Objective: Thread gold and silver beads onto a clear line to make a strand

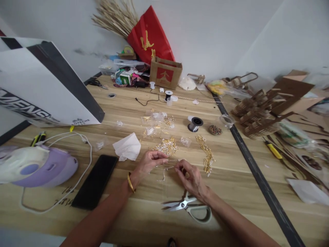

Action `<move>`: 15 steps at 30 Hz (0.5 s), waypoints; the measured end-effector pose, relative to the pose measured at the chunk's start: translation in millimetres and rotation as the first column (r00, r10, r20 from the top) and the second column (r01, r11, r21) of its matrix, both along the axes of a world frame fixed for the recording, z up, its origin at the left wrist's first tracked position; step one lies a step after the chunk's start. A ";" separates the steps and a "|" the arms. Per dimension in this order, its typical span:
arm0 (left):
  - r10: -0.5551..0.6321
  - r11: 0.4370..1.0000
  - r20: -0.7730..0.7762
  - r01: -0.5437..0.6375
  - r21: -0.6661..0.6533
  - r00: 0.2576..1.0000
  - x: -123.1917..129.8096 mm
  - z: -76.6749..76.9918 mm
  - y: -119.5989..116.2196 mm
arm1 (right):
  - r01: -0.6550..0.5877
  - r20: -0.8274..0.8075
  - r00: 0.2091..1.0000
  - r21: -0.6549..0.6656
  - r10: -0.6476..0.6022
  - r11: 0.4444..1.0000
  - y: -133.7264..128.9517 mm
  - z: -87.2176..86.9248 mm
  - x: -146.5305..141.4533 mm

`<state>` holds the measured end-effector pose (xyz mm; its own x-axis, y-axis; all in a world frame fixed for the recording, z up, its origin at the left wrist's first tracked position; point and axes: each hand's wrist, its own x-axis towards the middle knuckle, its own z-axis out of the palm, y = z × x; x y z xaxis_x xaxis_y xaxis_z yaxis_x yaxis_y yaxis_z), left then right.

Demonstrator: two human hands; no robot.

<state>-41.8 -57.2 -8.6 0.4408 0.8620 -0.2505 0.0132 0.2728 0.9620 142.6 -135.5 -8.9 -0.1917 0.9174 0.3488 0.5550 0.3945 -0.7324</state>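
Note:
A thin silvery bead chain [168, 168] is stretched between my two hands, with loose ends hanging down to the wood table [144, 209]. My left hand [151, 163], a gold bangle [131, 182] on its wrist, pinches one part of the chain. The fingers of my right hand [190, 175] close on another part. Just beyond them lies a pile of gold and clear beads [166, 146]. Grey-handled scissors [189, 206] rest below my right hand, blades pointing left. Gold chains [205, 156] lie to the right of that hand.
A black phone [95, 181], a white tissue [127, 146] and a purple-white device [43, 166] with a cable are on the left. Beyond the beads stand a wire spool [195, 124] and bead packets [158, 116]. Small woven baskets [257, 115] and a yellow cutter [273, 151] are right.

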 end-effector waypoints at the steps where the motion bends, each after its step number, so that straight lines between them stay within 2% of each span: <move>1: 0.002 1.000 0.016 -0.001 -0.013 1.000 0.5 0.0 -0.7 | 0.005 -0.020 1.000 -0.013 -0.005 1.000 1.5 0.8 -1.4; 5: -0.003 1.000 0.004 0.003 -0.014 1.000 0.1 -1.8 -1.0 | 0.037 -0.168 0.984 -0.091 -0.052 0.995 9.6 -0.7 -8.6; 9: -0.008 1.000 -0.040 0.008 0.010 0.999 -0.7 -2.1 -1.0 | 0.074 -0.335 0.934 -0.153 -0.122 0.985 15.1 -9.5 -13.4; 15: -0.019 0.998 -0.076 0.023 0.055 0.997 1.9 -2.0 -1.9 | 0.081 -0.339 0.933 -0.124 -0.119 0.989 15.6 -15.8 -11.4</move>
